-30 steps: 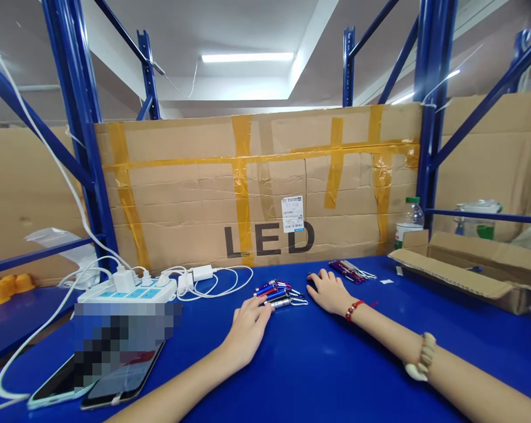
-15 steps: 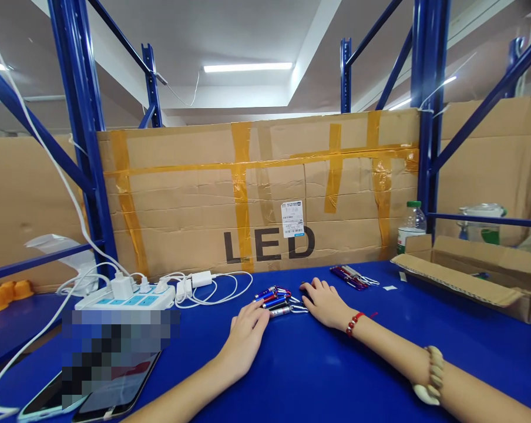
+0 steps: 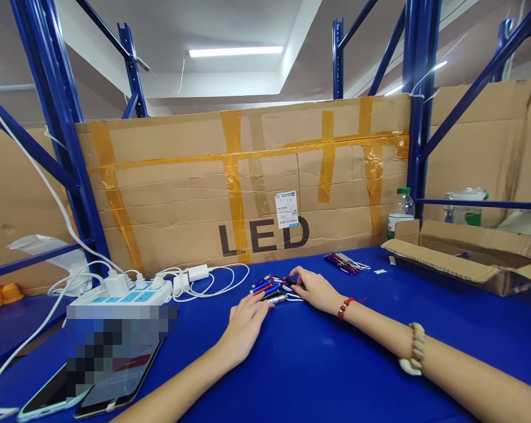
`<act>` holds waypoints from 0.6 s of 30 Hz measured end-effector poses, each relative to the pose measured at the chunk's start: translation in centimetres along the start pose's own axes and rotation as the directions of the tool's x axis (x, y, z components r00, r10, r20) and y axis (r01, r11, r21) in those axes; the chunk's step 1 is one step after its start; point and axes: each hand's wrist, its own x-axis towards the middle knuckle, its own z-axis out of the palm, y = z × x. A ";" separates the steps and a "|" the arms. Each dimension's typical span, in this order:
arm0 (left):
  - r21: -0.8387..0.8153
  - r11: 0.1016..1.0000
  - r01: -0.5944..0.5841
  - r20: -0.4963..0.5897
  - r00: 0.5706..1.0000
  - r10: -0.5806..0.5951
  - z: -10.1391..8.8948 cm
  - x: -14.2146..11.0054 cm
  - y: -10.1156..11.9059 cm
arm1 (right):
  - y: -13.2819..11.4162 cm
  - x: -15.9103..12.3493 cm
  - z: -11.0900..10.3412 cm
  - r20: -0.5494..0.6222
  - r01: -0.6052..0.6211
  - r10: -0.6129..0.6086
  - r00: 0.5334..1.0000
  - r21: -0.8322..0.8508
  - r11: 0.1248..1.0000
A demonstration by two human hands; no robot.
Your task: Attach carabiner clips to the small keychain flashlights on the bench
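A loose bunch of slim metal keychain torches (image 3: pixel 272 289), blue, red, black and silver with small carabiner clips, lies on the blue table between my hands. My left hand (image 3: pixel 246 323) rests palm down with fingers stretched out, its fingertips touching the bunch's near left side. At the bunch's right end, my right hand (image 3: pixel 316 289) has its fingers curled around a black keychain torch (image 3: pixel 291 281), whose end pokes out from the fingertips. Most of that torch is hidden by the hand. Farther right, a second group of dark red and silver torches (image 3: pixel 343 263) lies side by side.
At left are a white power strip (image 3: pixel 120 302) with plugs and cables, and phones (image 3: pixel 120 376) partly blurred out. On the right stand an open cardboard box (image 3: pixel 459 264) and a green-capped bottle (image 3: pixel 400 214). A large cardboard panel (image 3: pixel 181 194) closes off the back.
My right hand has moved in against the bunch, bringing the black torch to its right end. My left hand stays at the bunch. The whole view has shifted slightly.
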 end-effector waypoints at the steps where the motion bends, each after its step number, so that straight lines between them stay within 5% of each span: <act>1: 0.003 1.000 0.006 0.000 1.000 -0.006 0.0 0.0 0.0 | 0.0 0.0 0.0 -0.001 -0.006 0.006 1.000 0.003 1.000; 9: -0.008 1.000 0.017 -0.045 0.999 -0.017 0.1 0.2 -0.1 | 0.4 0.3 0.7 -0.128 0.061 -0.057 0.990 0.025 0.998; 13: -0.033 0.999 -0.016 -0.084 0.996 0.013 0.3 0.5 -0.9 | -0.1 0.0 0.5 -0.260 0.181 -0.158 0.953 0.067 0.981; 18: -0.050 0.999 -0.011 -0.102 0.995 0.005 0.4 0.5 -1.1 | -1.2 -0.6 0.1 -0.242 0.394 -0.371 0.897 0.054 0.918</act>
